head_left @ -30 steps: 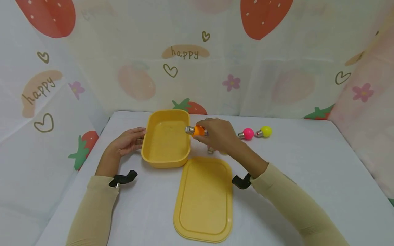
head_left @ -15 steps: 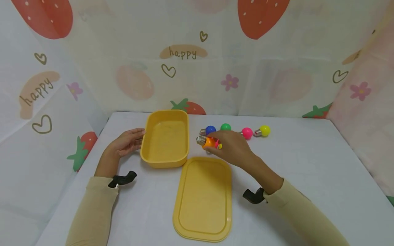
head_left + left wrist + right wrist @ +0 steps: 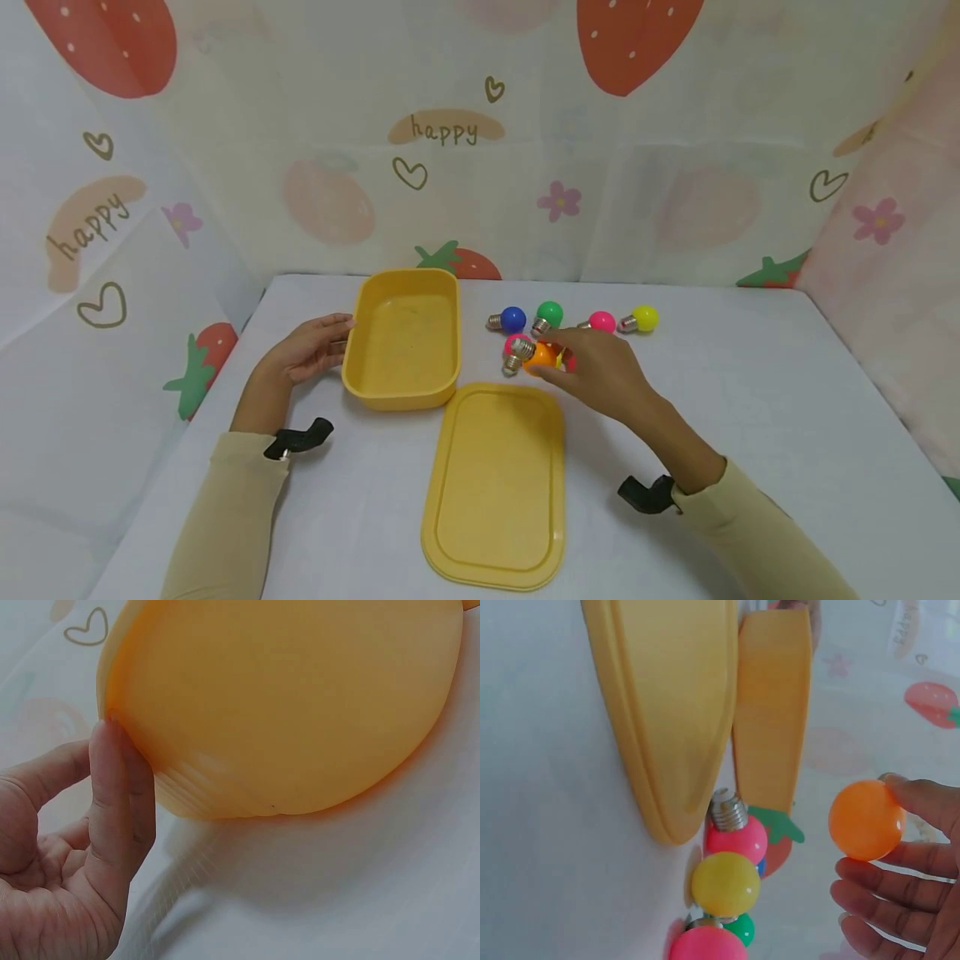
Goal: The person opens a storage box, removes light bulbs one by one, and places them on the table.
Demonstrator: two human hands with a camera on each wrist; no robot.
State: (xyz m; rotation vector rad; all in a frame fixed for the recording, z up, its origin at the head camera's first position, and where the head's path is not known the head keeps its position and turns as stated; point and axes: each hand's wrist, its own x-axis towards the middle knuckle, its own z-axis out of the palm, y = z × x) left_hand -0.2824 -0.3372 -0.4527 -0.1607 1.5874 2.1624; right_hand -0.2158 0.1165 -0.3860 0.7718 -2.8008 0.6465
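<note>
My right hand [image 3: 603,375] pinches an orange light bulb [image 3: 540,358] between thumb and fingers, its metal screw base pointing left. In the right wrist view the round orange bulb [image 3: 866,820] is above the table, apart from the bulbs lying there. Beneath and behind it lie a pink bulb [image 3: 739,841], a yellow bulb [image 3: 726,885] and another pink bulb [image 3: 709,946]; the head view hides parts of these. My left hand [image 3: 318,346] touches the left side of a yellow plastic box [image 3: 405,401] with extended fingertips. Nothing lies inside the box.
A flat yellow lid [image 3: 495,492] lies in front of the box, near its right corner. Farther back are a blue bulb [image 3: 513,319], a green bulb [image 3: 551,313], a pink bulb [image 3: 603,321] and a yellow bulb [image 3: 647,318]. A printed cloth [image 3: 637,225] stands behind the table.
My right hand has moved right and toward me with the orange bulb, away from the box's edge. The blue and green bulbs have come into view. The left hand stays at the box.
</note>
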